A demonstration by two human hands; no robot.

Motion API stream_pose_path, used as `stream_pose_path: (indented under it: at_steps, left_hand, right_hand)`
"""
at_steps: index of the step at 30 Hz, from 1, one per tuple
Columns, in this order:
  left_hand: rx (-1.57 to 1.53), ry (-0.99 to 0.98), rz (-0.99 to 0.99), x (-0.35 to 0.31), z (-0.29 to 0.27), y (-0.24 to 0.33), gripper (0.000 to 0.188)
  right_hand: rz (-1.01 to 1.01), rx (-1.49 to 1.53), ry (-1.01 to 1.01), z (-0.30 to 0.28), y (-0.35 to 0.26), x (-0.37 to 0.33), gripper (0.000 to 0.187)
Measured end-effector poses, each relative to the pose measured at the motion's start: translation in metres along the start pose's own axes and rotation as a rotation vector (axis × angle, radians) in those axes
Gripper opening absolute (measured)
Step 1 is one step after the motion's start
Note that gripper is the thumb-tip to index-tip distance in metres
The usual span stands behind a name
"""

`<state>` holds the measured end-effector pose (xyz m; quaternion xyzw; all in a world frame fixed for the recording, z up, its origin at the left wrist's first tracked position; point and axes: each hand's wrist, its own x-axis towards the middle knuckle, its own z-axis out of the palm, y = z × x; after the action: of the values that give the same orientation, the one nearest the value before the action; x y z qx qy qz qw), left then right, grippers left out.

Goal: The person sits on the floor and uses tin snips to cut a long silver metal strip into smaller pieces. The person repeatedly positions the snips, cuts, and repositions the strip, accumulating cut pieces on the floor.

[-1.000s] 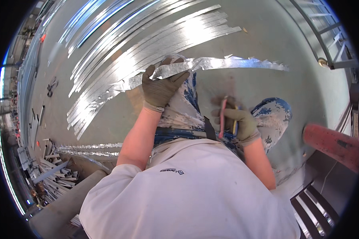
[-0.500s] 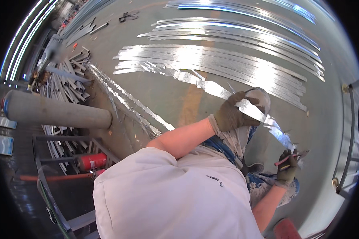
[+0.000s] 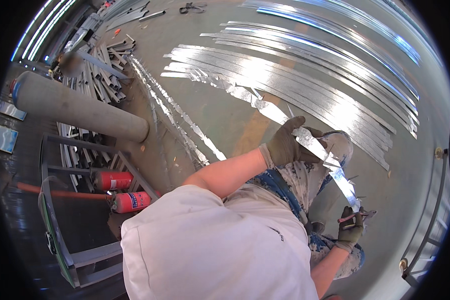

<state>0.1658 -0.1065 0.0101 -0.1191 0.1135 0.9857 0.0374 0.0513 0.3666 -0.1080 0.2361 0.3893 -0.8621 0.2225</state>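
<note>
A long, shiny sheet-metal strip (image 3: 272,111) with jagged, pointed tabs along its edges runs from the flat pieces on the floor down toward my right side. My left hand (image 3: 284,145), in a dark work glove, is closed around its middle, over my knee. Close to the strip's near end is my gloved right hand (image 3: 350,233), closed on red-handled snips (image 3: 346,218). The jaws of the snips point right, beside the strip's end; whether they touch the metal is too small to tell.
Rows of flat metal strips (image 3: 245,62) lie on the floor ahead. Two jagged strips (image 3: 182,115) stretch out at left. Further left are a grey cylinder (image 3: 85,107), a pile of metal offcuts (image 3: 102,75) and a metal frame cart (image 3: 92,257) with red fire extinguishers (image 3: 132,201). A railing (image 3: 432,220) stands at right.
The view has shifted. My right hand with the snips has moved left and closer to my knee, and the strip's near end hangs more steeply. My left hand keeps its grip.
</note>
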Motion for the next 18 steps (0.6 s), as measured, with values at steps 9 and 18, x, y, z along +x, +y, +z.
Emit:
stream_pose_path:
  at_steps: [9, 18]
  left_hand:
    - [-0.100, 0.081, 0.029, -0.003, -0.012, 0.031, 0.082]
    - [-0.273, 0.196, 0.106, 0.035, -0.065, 0.045, 0.094]
  right_hand:
    - [-0.134, 0.037, -0.266, 0.024, 0.012, 0.008, 0.061]
    - [-0.387, -0.281, -0.265, 0.094, -0.002, -0.033, 0.064]
